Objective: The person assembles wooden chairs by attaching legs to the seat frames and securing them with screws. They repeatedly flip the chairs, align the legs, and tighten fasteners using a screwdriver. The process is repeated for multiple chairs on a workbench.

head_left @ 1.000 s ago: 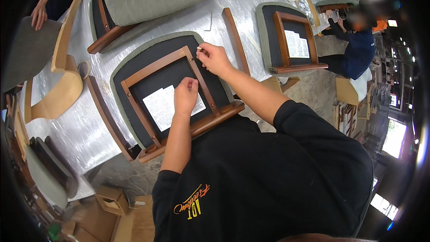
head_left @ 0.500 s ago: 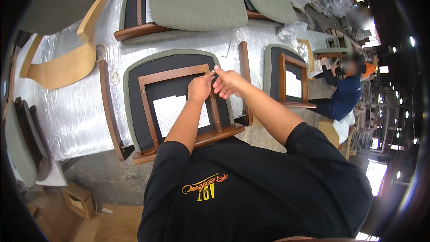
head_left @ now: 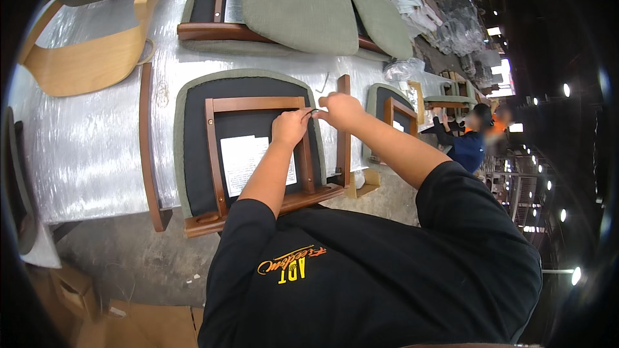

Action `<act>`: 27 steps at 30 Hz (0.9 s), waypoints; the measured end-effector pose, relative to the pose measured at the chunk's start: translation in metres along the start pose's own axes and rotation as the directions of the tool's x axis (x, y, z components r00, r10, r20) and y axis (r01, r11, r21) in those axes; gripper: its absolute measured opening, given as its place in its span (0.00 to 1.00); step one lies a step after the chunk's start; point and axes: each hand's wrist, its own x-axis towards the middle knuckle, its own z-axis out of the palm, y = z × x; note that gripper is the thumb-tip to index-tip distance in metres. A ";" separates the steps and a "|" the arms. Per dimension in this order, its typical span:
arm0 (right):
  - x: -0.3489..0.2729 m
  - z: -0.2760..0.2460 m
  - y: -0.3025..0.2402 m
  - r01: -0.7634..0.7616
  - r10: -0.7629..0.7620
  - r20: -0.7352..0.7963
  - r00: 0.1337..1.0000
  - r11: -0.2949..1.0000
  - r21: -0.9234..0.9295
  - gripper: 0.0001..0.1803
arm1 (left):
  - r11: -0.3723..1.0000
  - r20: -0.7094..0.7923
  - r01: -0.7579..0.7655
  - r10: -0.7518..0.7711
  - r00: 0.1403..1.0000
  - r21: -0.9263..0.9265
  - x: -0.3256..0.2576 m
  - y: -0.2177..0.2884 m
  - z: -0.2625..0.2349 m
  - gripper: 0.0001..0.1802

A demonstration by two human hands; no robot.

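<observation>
An upside-down chair seat [head_left: 193,135] with a green-grey rim and black underside lies in front of me. A brown wooden frame [head_left: 258,104] and a white printed sheet [head_left: 242,158] rest on it. My left hand [head_left: 290,125] is closed at the frame's far right corner, fingertips pinched on a thin dark rod [head_left: 313,111]. My right hand [head_left: 342,112] is closed on the rod's other end, just beyond the seat's right edge. The rod looks slightly bent; fingers hide its ends. Past my right hand, an L-shaped hex key [head_left: 323,83] lies on the table.
Brown wooden rails [head_left: 147,148] flank the seat on both sides. Green-grey padded seats [head_left: 300,9] are stacked at the far side. A pale bent-wood chair part [head_left: 84,64] stands at the left on the plastic-wrapped table [head_left: 97,174]. Another person [head_left: 469,148] works at the right.
My right hand has gone from loosely spread fingers to a closed grip, with the dark rod now visible between both hands. The view has shifted slightly; the left hand stays at the frame corner.
</observation>
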 end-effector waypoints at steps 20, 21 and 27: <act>0.024 0.025 -0.074 -0.029 0.170 -0.161 0.972 0.767 0.641 0.24 | 0.997 -0.681 0.072 -0.081 0.728 -0.042 -0.080 -0.017 -0.132 0.13; 0.031 0.027 -0.094 0.122 0.059 -0.234 0.971 0.715 0.688 0.24 | 0.979 -0.706 0.195 -0.102 0.701 0.053 -0.091 -0.031 -0.151 0.21; 0.072 0.030 -0.191 0.191 -0.055 -0.197 0.979 0.591 0.784 0.23 | 0.765 -0.400 0.591 -0.473 0.785 0.257 -0.102 -0.073 -0.180 0.41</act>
